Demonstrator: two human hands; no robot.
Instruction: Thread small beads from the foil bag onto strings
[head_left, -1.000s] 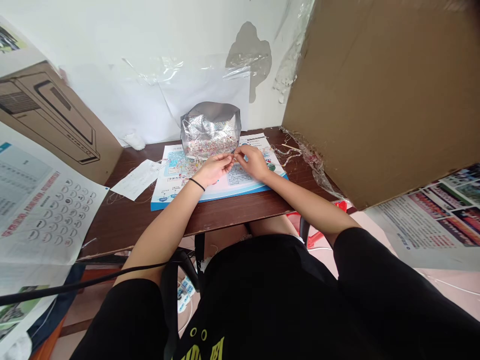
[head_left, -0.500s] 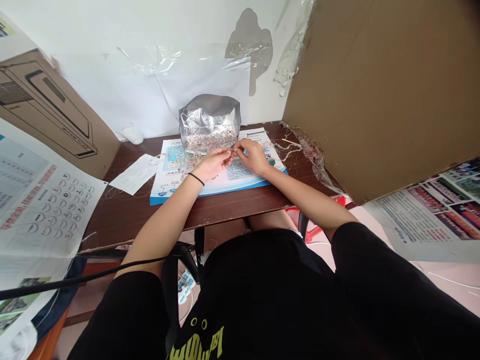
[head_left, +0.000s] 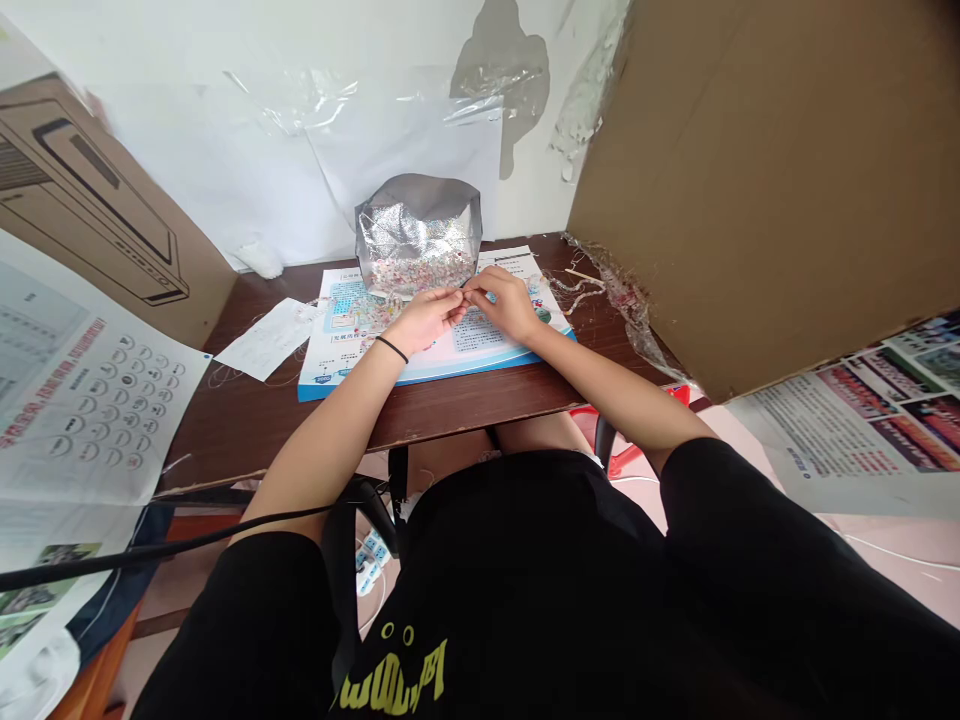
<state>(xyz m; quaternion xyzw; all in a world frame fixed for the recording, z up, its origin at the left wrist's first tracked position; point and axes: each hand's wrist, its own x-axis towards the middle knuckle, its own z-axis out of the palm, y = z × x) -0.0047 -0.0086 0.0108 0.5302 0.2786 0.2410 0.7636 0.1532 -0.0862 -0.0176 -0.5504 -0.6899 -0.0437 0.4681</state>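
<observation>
My left hand and my right hand meet fingertip to fingertip over a printed board with a blue edge. Both are closed in a pinch. Whatever lies between the fingers is too small to make out. Just behind them stands a silver-lined bag, its open side facing me, with many tiny pink and white beads inside. More small coloured beads are scattered on the board, left of my left hand.
A white paper slip lies left on the brown table. Bead strands and crumpled clear plastic lie at the right. Cardboard panels flank the table, and a white wall stands behind. A black cable crosses the lower left.
The view has shifted slightly, so the table things sit a little higher. My hands stay pinched together at the same place over the board.
</observation>
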